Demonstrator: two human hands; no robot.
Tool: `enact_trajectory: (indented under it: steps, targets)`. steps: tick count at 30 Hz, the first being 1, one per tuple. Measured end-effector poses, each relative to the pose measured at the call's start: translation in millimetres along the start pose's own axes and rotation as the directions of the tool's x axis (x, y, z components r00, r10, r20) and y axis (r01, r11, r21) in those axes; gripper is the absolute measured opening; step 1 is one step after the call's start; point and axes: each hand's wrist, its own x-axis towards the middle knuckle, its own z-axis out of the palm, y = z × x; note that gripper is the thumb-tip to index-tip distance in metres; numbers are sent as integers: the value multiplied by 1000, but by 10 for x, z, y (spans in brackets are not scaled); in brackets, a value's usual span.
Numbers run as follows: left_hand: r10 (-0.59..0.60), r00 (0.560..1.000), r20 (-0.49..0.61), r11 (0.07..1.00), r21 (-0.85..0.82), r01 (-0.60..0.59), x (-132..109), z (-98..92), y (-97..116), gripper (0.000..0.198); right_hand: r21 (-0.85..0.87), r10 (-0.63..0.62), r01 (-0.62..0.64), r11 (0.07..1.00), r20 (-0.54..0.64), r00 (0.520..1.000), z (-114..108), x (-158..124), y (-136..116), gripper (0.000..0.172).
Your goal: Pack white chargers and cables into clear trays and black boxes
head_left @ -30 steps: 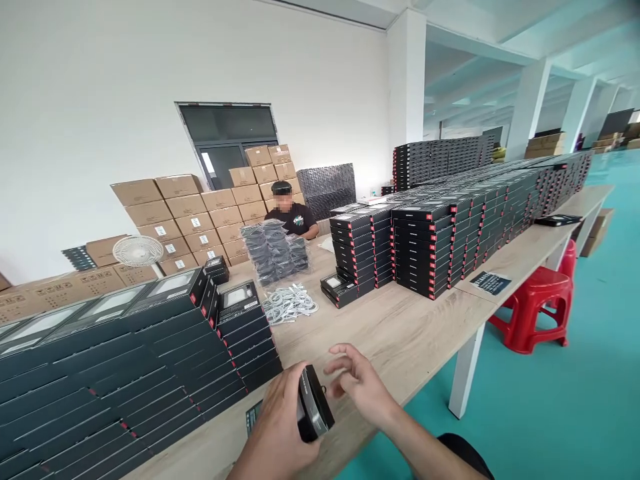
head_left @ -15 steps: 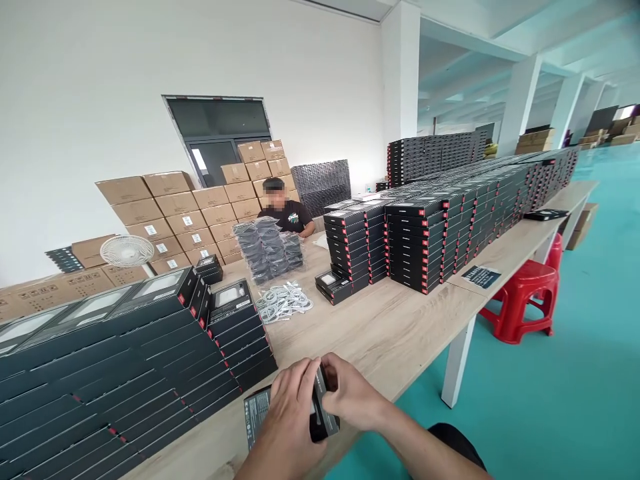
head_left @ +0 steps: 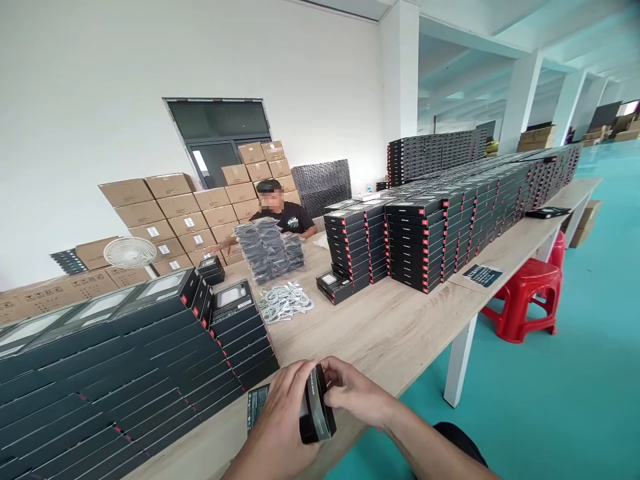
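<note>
Near the table's front edge, a black box (head_left: 314, 417) stands on its side between my hands, with a grey strip along its narrow face. My left hand (head_left: 286, 420) is wrapped over the box from the left. The fingers of my right hand (head_left: 353, 393) pinch the box's right edge near its top. Part of a printed black panel (head_left: 256, 407) shows to the left of my left hand; whether it joins the held box is hidden. The inside of the box is mostly covered by my fingers.
Stacked black boxes (head_left: 245, 330) rise at the left. White cables (head_left: 286, 303) and wrapped grey packets (head_left: 270, 250) lie mid-table. More box stacks (head_left: 407, 247) line the right side. A person (head_left: 287, 217) sits across the table. Red stools (head_left: 525, 300) stand at the right.
The held box has turned slightly and shifted a little left, with my left hand. Across the table, the person has leaned left and stretched an arm toward the small black boxes.
</note>
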Motion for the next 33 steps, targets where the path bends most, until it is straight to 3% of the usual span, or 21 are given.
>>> enact_trajectory:
  steps: [4,9,12,14,15,17,18,20,23,25,28,31,33]
  targets:
    - [14,1000,8,1000,26,-15,12,53,5,81,-100,-32,25,995,-67,997,26,33,75,37]
    - [30,1000,2,999,24,-30,-26,83,-28,87,-127,-33,4,992,-224,974,49,73,154,27]
    - [23,1000,-20,997,80,-21,-46,94,-106,90,-207,-131,77,975,-262,956,40,78,212,44]
    - [12,995,-97,987,160,3,-43,126,-173,87,-385,-312,196,902,-266,912,32,74,251,59]
    - [12,989,-148,980,200,19,-38,150,-207,86,-496,-411,251,831,-244,878,29,71,268,58]
    - [26,969,-244,962,270,42,-28,211,-273,85,-682,-540,303,666,-160,826,33,71,299,41]
    - [37,960,-278,953,298,49,-26,244,-303,86,-733,-545,292,614,-126,829,41,74,313,33]
    - [57,948,-313,939,340,56,-32,310,-357,87,-743,-448,208,636,-135,884,69,93,341,28]
    - [68,946,-316,931,360,53,-58,383,-418,90,-563,-140,10,827,-188,972,128,157,400,22]
    - [52,949,-310,933,353,64,-81,394,-451,87,-393,-35,-49,918,-204,978,151,221,447,18]
    - [-50,960,-275,927,345,147,-154,328,-541,80,-127,-40,3,992,-287,957,97,329,496,40]
    - [-223,957,-186,892,358,278,-328,185,-763,81,107,81,-51,993,-291,953,-101,430,492,46]
    - [-341,934,-111,857,372,357,-497,86,-990,87,102,172,-150,983,-267,948,-299,486,470,48]
